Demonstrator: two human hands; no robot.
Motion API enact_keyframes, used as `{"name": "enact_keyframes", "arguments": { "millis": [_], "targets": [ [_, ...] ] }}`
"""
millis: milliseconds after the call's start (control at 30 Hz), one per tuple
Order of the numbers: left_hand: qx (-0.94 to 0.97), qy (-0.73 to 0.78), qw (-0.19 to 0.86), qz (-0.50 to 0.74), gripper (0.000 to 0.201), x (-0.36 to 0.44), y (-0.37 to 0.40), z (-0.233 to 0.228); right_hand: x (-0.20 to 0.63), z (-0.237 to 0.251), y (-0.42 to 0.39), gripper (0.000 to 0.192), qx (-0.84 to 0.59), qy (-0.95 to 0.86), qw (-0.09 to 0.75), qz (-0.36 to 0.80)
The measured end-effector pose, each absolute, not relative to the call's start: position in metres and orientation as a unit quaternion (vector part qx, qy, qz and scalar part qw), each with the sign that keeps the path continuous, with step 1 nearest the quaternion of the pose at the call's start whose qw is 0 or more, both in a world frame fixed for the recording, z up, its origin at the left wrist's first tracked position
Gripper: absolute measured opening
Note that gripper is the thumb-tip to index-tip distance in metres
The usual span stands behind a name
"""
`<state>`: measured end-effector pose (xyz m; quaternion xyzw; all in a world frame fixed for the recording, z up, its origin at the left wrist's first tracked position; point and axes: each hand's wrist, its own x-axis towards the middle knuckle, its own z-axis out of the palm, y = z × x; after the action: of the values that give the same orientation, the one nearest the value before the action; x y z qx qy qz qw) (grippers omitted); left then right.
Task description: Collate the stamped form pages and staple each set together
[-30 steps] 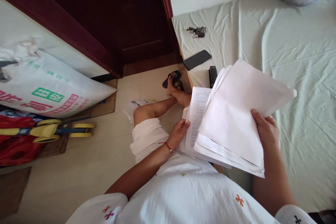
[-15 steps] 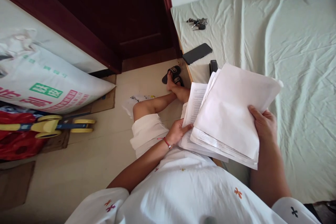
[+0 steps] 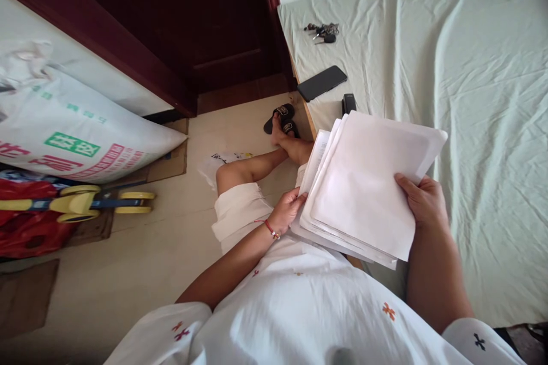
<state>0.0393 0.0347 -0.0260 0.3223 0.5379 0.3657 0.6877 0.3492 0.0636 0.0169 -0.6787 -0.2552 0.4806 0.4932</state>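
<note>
1. A bed (image 3: 471, 97) with a wrinkled pale green sheet fills the space beyond and to the right of the right hand. The person sits at its edge.

2. A dark wooden door (image 3: 192, 23) stands far ahead of the left hand, past the person's bent leg and sandalled foot.

3. A large printed white sack (image 3: 77, 137) lies on the floor, well to the left of the left hand. Just below it sits a yellow and blue toy scooter (image 3: 85, 202).

4. A stack of white papers (image 3: 363, 194) is held over the lap, between the two hands. The sheets look nearly squared up, though several edges still fan out along the left and lower sides, so the gathering appears mostly done, with some tidying left.

5. The right hand (image 3: 422, 202) grasps the stack at its right edge, thumb on the top blank sheet and fingers hidden beneath.

6. The left hand (image 3: 289, 211), with a red cord at the wrist, is curled against the stack's left edge, fingertips touching the sheets there. Whether it pinches them or only steadies them cannot be told.

7. A black phone (image 3: 322, 82) lies on the bed, ahead of both hands.

8. A small black box-like object (image 3: 348, 104) rests just beyond the stack's far edge.

9. A bunch of keys (image 3: 323, 33) lies farther up the sheet, well apart from both hands.
</note>
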Motion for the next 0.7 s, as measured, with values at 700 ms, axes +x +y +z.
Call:
{"name": "enact_keyframes", "arguments": {
  "millis": [700],
  "targets": [
    [0.345,0.585,0.603,0.418,0.048,0.039,0.036,-0.032,0.336,0.011,0.061,0.035,-0.651,-0.296,0.498,0.491]
  ]
}}
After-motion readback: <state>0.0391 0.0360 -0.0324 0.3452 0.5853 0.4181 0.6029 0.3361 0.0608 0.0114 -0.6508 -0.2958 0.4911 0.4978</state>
